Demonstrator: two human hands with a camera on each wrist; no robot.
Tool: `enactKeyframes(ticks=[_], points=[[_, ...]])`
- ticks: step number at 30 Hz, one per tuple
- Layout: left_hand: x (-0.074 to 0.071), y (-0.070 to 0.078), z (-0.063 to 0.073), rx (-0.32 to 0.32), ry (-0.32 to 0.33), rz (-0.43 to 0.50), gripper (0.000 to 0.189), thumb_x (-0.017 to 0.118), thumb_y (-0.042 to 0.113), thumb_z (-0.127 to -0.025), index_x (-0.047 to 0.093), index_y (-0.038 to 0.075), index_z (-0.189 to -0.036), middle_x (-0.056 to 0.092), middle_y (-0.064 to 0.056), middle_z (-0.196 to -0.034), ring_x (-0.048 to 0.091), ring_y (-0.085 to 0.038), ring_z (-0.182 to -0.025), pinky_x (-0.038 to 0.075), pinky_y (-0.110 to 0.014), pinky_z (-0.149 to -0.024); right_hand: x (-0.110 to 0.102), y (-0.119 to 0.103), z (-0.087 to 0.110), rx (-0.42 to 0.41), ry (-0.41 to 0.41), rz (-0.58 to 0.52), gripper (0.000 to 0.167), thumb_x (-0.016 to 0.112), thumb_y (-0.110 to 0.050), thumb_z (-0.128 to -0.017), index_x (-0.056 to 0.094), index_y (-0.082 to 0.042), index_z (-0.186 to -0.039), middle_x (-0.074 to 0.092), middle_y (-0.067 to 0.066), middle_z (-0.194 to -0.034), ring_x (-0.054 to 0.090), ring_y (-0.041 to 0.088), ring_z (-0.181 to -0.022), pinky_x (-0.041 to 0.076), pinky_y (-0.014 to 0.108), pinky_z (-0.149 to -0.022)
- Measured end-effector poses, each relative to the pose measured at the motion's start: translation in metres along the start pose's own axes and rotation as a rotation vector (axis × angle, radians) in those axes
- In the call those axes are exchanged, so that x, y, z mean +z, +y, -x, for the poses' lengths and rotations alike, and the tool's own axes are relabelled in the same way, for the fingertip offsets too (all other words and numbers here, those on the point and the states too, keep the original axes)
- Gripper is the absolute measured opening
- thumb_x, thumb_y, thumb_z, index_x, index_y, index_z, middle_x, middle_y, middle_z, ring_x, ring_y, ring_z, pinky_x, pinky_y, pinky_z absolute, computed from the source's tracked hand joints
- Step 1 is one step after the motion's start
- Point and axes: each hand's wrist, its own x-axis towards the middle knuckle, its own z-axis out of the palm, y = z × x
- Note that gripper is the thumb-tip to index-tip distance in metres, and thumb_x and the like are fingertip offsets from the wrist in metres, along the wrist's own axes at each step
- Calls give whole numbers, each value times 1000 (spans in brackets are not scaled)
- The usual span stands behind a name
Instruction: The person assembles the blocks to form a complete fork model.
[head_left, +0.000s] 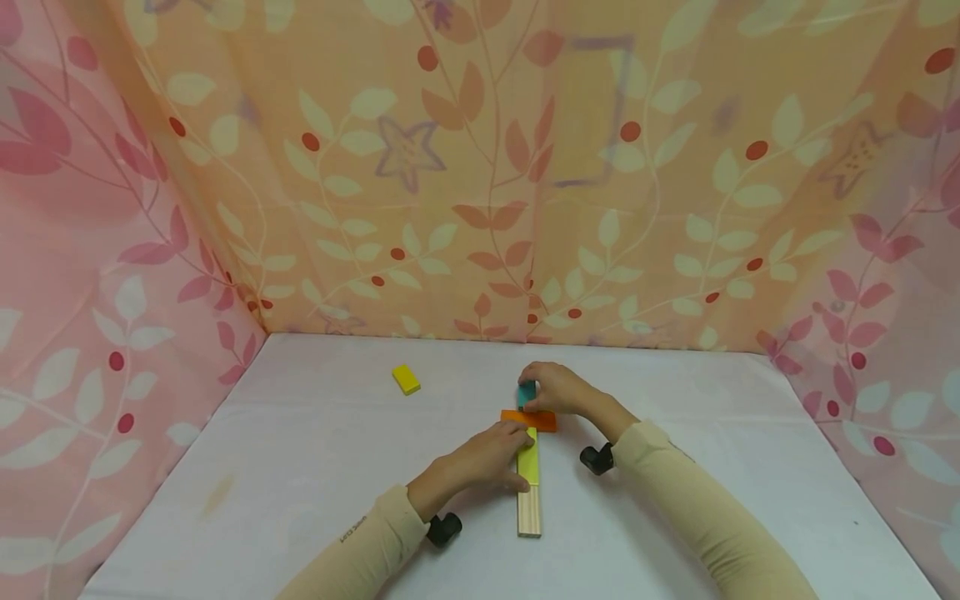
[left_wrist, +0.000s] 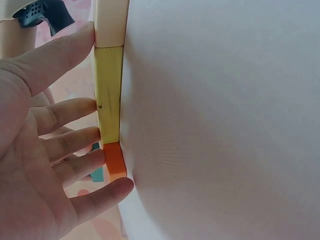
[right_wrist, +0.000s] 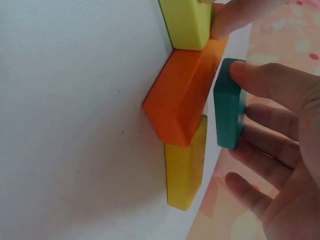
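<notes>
My right hand (head_left: 564, 390) pinches a teal block (right_wrist: 228, 105) between thumb and fingers, above the table just past an orange block (head_left: 543, 422). In the right wrist view, a yellow block (right_wrist: 183, 175) adjoins the orange block's far side; in the head view I cannot make it out. My left hand (head_left: 486, 457) lies along the row's left side, fingers fairly straight. Its fingertips are at the light yellow block (head_left: 528, 462) and the orange block, and its thumb is near the joint with a plain wooden block (head_left: 528, 512). The orange block lies crosswise to the row.
Another yellow block (head_left: 406, 379) lies apart, back left on the white tablecloth (head_left: 300, 450). A patterned curtain (head_left: 480, 167) hangs behind the table and along both sides. Dark wrist cameras (head_left: 446, 530) stick out under the sleeves.
</notes>
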Motion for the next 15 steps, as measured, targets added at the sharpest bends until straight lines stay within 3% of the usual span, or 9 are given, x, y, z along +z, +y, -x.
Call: enactKeyframes(ticks=[15], points=[[-1, 0, 1, 2, -14, 34, 62, 80, 41, -78, 59, 13, -130, 50, -2, -141, 46, -17, -128, 43, -34, -109, 1, 4, -1, -8, -7, 20, 37, 78, -24, -83, 69, -7, -114, 64, 11, -122, 59, 26, -105, 50, 45, -99]])
